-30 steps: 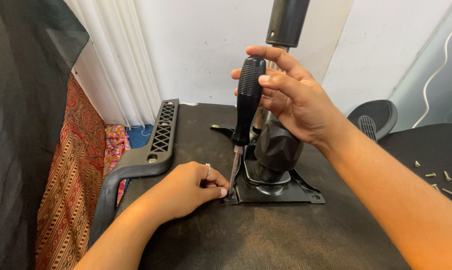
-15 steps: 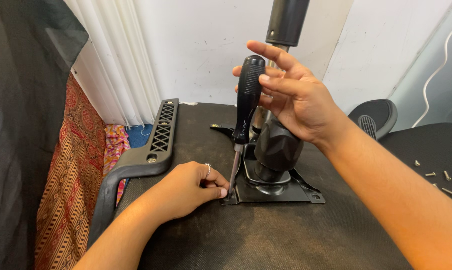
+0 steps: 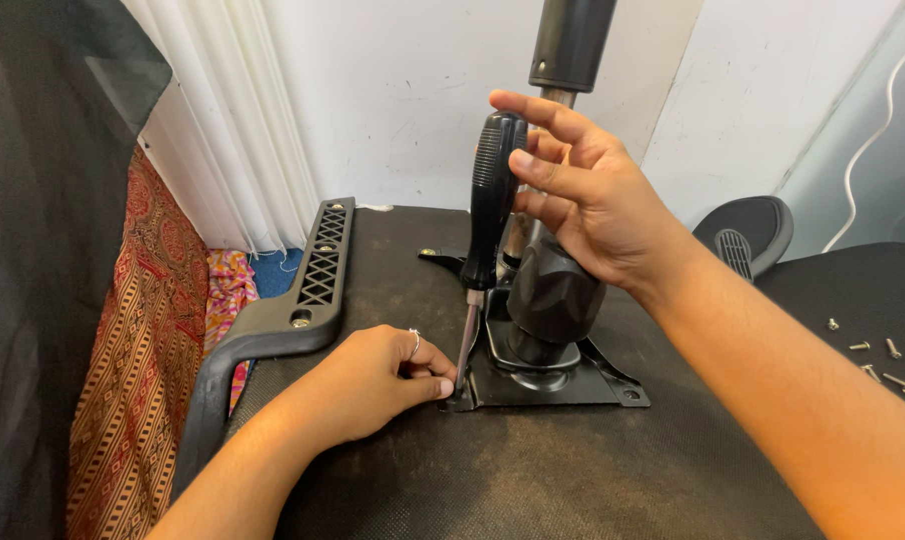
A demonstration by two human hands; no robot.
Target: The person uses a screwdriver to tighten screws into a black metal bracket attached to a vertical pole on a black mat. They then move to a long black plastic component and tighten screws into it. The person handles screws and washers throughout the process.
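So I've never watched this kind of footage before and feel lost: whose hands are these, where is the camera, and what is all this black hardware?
The camera sits on a person's head and looks down at their own two bare hands. The right hand grips the black handle of an upright screwdriver. The left hand pinches near its tip, at a corner of a black metal plate carrying a column. Both rest on a dark padded surface. A black armrest lies left, loose screws right.

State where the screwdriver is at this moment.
In the head view the screwdriver stands upright at centre, its tip at the front left corner of the metal plate, steadied by the left hand, handle in the right hand.
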